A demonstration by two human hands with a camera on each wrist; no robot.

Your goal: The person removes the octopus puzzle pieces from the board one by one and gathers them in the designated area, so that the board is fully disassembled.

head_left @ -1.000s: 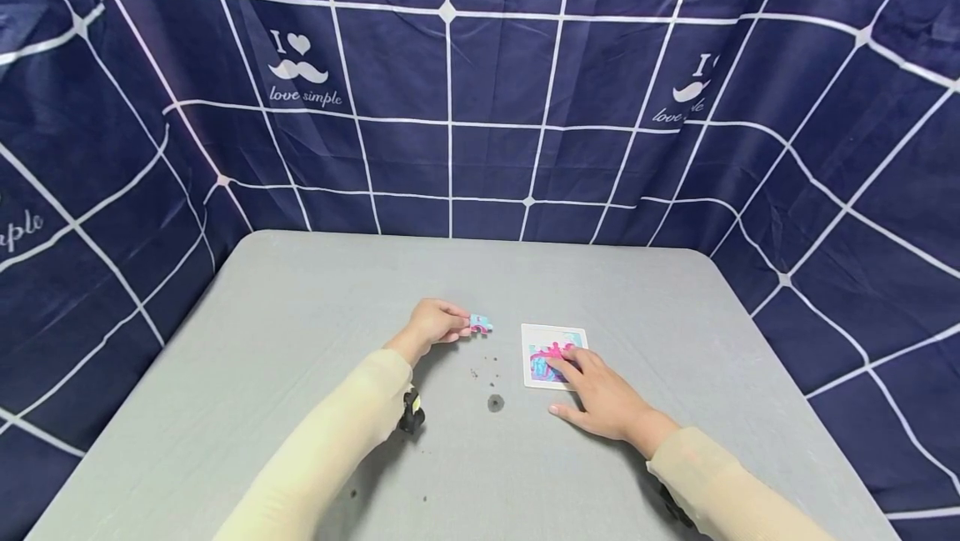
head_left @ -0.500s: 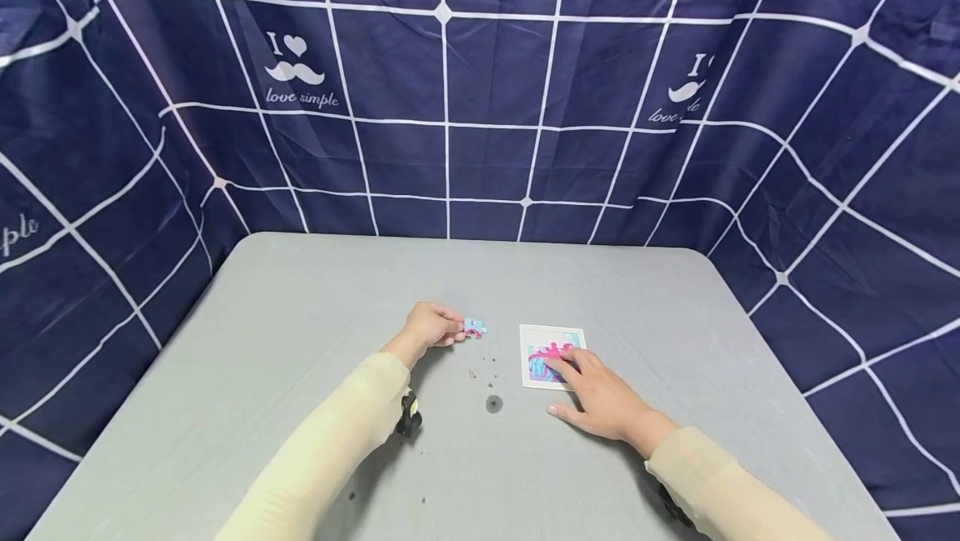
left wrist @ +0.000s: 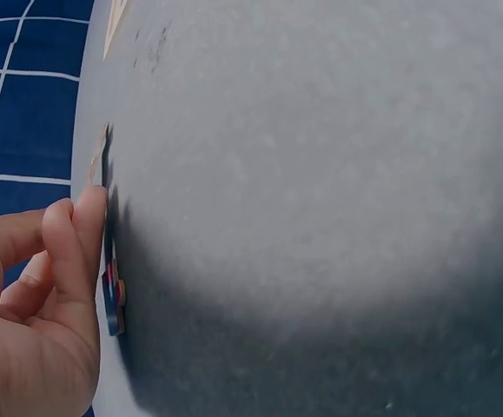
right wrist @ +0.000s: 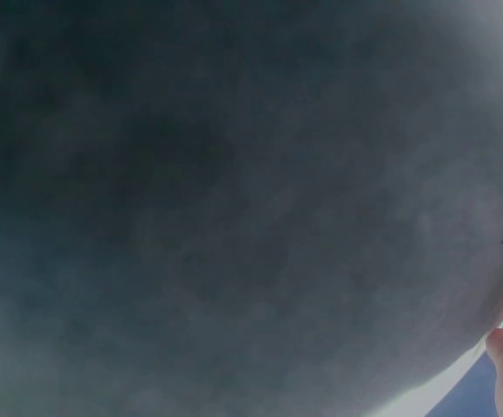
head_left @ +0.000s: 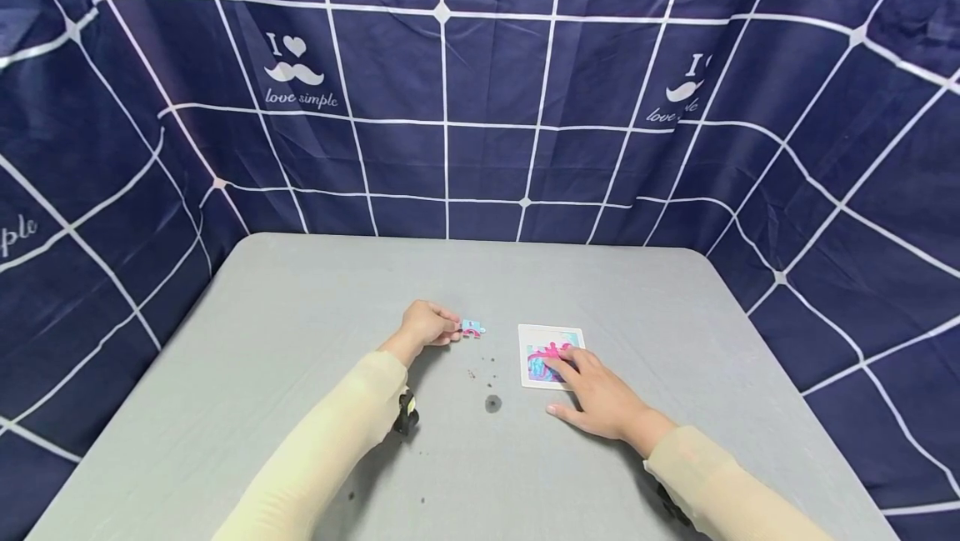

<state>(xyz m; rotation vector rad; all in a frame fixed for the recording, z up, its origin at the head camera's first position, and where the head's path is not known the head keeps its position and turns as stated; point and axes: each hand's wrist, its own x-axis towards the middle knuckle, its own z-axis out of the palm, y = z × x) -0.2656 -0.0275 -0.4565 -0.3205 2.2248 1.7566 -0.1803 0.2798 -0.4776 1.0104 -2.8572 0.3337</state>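
Observation:
My left hand (head_left: 426, 324) pinches the left edge of a light blue and pink jigsaw puzzle piece (head_left: 471, 328), at or just over the grey table. In the left wrist view the fingers (left wrist: 84, 226) meet near the piece's thin edge (left wrist: 100, 152). A second, dark and red piece (left wrist: 113, 300) shows beneath that hand there; the hand hides it in the head view. To the right lies a white-framed puzzle tray (head_left: 528, 333) partly filled with pink and blue pieces (head_left: 542, 364). My right hand (head_left: 600, 395) rests its fingertips on those pieces, fingers spread and fairly straight, covering the tray's lower right.
The grey table (head_left: 337, 274) has dark specks and a round dark spot (head_left: 492, 403) between the hands. Navy curtains (head_left: 487, 157) with white grid lines stand behind it and at both sides. Black wrist-camera mounts (head_left: 406, 414) sit under the sleeves.
The left hand has drawn slightly left with its puzzle piece, which has turned a little and looks flatter. The right hand stays on the tray's pieces.

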